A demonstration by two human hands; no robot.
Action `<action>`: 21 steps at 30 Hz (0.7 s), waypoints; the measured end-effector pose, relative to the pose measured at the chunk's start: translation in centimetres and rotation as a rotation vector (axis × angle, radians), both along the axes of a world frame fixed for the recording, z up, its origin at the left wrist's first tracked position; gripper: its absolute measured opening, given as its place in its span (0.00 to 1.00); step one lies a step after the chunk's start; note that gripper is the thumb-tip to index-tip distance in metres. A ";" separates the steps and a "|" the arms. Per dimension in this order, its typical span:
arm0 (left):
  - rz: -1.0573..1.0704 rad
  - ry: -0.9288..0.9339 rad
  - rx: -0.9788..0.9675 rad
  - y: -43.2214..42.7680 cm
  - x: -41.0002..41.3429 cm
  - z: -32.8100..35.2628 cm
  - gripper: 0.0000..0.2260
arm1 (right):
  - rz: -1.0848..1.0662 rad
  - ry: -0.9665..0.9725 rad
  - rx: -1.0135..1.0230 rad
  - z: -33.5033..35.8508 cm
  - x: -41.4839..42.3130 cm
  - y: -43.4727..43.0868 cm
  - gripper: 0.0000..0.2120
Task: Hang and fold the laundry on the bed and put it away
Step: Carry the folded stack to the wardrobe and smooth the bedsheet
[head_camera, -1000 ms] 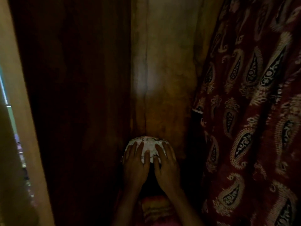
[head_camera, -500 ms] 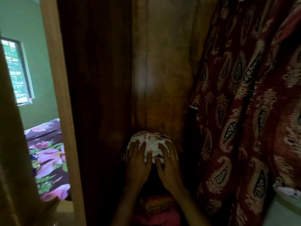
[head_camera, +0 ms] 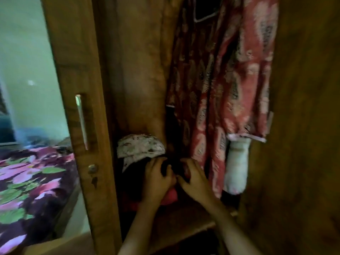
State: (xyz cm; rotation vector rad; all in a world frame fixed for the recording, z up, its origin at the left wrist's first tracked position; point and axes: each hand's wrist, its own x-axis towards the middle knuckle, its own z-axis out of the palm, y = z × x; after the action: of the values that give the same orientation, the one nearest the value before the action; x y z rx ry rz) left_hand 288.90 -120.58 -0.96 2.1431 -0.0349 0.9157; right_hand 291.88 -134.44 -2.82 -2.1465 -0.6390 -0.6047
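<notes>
Inside the wooden wardrobe, a folded white patterned cloth (head_camera: 139,148) lies on top of a pile of dark cloth (head_camera: 132,179), with a pink piece (head_camera: 171,196) below. My left hand (head_camera: 157,179) is at the front of the pile, its thumb and fingers curled on a fold of the dark cloth. My right hand (head_camera: 194,181) is beside it, fingers loosely curled, with nothing seen in it. A red paisley dress (head_camera: 220,89) hangs just right of both hands. The frame is blurred.
The open wardrobe door (head_camera: 77,70) stands at the left, with the flower-print bed (head_camera: 27,181) and a green wall beyond it. A white rolled piece (head_camera: 237,166) hangs under the dress hem. The wooden shelf (head_camera: 184,218) carries the pile; the wardrobe's right side is close.
Both hands have come off the white cloth and drawn back and down to the front of the pile, with the fingers now curled. The view has pulled back and swung left.
</notes>
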 end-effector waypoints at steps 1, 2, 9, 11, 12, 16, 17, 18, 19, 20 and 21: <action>-0.122 0.077 -0.026 -1.0 -1.1 -0.6 0.12 | -0.060 0.031 0.022 -0.7 -2.0 -1.8 0.24; -0.206 0.160 -0.049 -1.2 -1.6 -1.1 0.13 | -0.091 0.074 0.044 -0.8 -3.2 -2.7 0.25; -0.806 0.745 -0.080 -11.5 -11.1 -6.6 0.20 | -0.392 0.636 -0.080 -3.4 -19.9 -15.3 0.29; -0.953 0.840 0.055 -15.7 -14.6 -6.8 0.20 | -0.444 0.801 -0.090 -3.8 -26.1 -19.6 0.34; -0.998 0.853 0.107 -17.4 -16.1 -6.7 0.19 | -0.484 0.827 -0.067 -4.0 -28.6 -21.5 0.35; -1.265 0.828 0.254 -27.2 -25.1 -6.3 0.17 | -0.783 0.792 0.084 -3.9 -43.3 -28.7 0.31; -1.342 0.818 0.256 -29.3 -27.3 -6.3 0.17 | -0.844 0.808 0.120 -3.9 -46.4 -30.0 0.30; -1.427 0.810 0.274 -32.1 -30.5 -6.3 0.17 | -0.921 0.812 0.159 -4.0 -50.8 -31.7 0.30; -1.482 0.791 0.303 -34.3 -32.9 -6.5 0.17 | -0.975 0.815 0.201 -4.2 -54.0 -32.9 0.31; -1.547 0.770 0.363 -37.2 -36.5 -6.6 0.17 | -1.047 0.806 0.249 -4.3 -58.7 -34.4 0.30; -1.596 0.759 0.400 -39.4 -39.4 -6.5 0.16 | -1.096 0.801 0.273 -4.4 -62.3 -35.5 0.30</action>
State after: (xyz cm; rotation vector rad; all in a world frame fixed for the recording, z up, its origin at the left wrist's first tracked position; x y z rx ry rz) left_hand 249.49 -159.99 -7.51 1.8100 -1.3635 -0.8585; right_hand 229.54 -169.96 -7.25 -2.0838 1.0483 -0.2655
